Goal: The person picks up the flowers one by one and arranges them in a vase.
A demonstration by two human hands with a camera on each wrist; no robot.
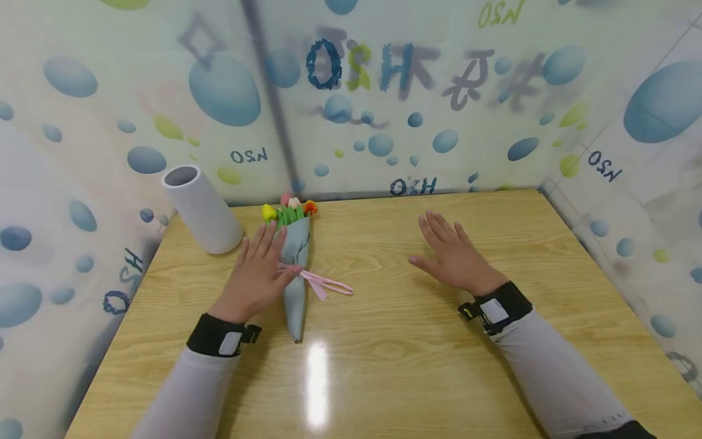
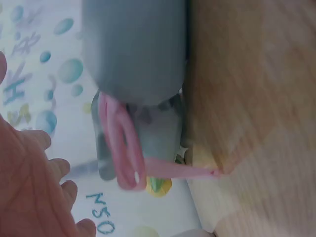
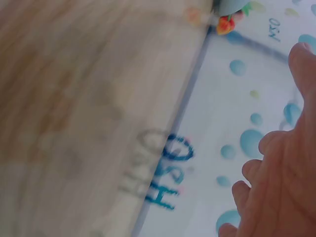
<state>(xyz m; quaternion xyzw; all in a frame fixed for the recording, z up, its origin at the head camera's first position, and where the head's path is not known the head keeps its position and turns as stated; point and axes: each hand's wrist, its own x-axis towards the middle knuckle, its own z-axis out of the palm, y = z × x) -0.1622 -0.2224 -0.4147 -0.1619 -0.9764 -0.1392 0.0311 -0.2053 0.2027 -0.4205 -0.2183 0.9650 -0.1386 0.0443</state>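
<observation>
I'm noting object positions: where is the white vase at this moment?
In the head view, the white vase stands near the far left corner of the table, left of the flower bouquet and just beyond the left hand.

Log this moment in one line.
left hand: empty, near gray-wrapped flower bouquet | right hand: empty, above wooden table | white cylindrical vase: beside bouquet

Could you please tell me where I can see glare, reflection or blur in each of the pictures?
Head view: a bright white streak of glare on the table; left wrist view: the wood grain is smeared, and the bouquet looks soft; right wrist view: the table is blurred and mirrors the wall letters.
</observation>
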